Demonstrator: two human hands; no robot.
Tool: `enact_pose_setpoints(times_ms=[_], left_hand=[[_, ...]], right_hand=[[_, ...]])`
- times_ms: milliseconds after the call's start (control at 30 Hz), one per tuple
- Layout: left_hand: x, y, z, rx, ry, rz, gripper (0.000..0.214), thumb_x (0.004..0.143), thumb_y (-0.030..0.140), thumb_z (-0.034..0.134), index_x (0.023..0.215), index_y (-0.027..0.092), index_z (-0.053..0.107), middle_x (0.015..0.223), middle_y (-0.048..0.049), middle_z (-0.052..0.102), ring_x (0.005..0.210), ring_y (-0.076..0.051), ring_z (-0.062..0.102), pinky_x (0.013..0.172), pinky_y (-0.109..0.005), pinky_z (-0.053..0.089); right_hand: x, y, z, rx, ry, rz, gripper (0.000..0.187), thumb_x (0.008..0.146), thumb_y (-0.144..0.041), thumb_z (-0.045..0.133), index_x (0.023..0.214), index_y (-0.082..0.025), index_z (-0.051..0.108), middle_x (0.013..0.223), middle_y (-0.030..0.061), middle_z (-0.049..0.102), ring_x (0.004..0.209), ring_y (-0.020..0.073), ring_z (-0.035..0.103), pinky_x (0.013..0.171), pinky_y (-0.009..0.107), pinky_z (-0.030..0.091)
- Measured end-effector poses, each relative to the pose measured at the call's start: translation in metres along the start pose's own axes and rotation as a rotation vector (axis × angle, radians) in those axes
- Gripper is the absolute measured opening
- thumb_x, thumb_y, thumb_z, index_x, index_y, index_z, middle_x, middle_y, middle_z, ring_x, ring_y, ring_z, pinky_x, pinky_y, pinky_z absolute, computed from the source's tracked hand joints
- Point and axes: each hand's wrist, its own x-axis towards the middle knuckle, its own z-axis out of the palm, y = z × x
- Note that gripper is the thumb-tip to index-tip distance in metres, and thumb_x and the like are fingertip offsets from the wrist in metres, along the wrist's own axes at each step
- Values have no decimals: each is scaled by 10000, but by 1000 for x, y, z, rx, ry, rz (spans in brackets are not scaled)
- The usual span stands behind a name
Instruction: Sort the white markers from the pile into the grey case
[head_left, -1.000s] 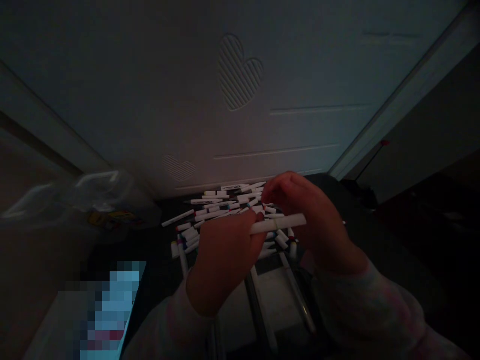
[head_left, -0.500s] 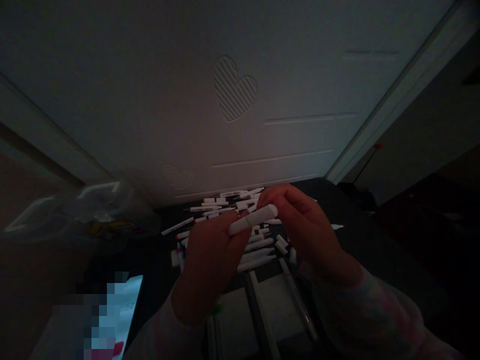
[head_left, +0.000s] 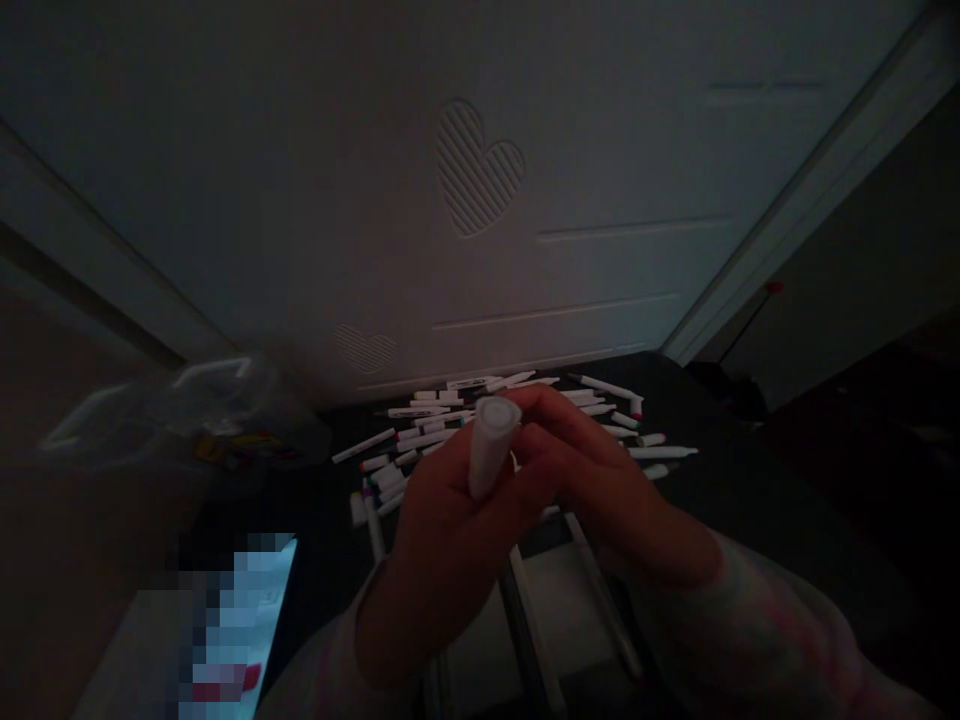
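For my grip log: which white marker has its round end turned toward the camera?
The white marker held in the left hand, angled upward; the loose markers beyond lie flat on the dark tabletop.

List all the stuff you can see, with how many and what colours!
table: one, dark, underneath
loose markers: many, mostly white, on table
held marker: one, white, centre
long strips: at least two, pale, bottom middle
panel: one, greyish, behind table
hearts: two, greyish, on panel
clear box: one, see-through, left
glowing rectangle: one, bluish, lower left
red-tipped stick: one, dark, right
sleeves: two, pale with pink, near bottom
left hand: one, around held marker
right hand: one, beside it
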Motion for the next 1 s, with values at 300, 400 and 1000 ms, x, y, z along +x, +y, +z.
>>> enact_pose_setpoints(times_ms=[300, 400, 1000], left_hand=[[0, -9, 4, -139, 78, -83, 188, 783, 377, 548, 793, 195, 593, 513, 61, 401, 471, -61, 326, 441, -197, 268], [3, -8, 4, -418, -44, -184, 194, 796, 352, 535, 706, 182, 547, 454, 81, 307, 408, -41, 249, 401, -179, 220], [11, -17, 9, -418, -314, -336, 135, 777, 296, 533, 747, 168, 562, 588, 33, 514, 529, -64, 433, 507, -170, 346]], right_hand=[[4, 13, 2, 69, 21, -29, 169, 836, -348, 485, 920, -218, 554, 859, -11, 578, 812, 85, 543, 735, 196, 444], [7, 14, -3, 47, 60, -49, 193, 825, -367, 496, 914, -216, 575, 905, -2, 582, 870, 97, 546, 796, 222, 441], [11, -13, -30, 27, 166, -114, 171, 708, -311, 630, 747, -165, 548, 643, -31, 538, 515, 38, 465, 455, 147, 382]])
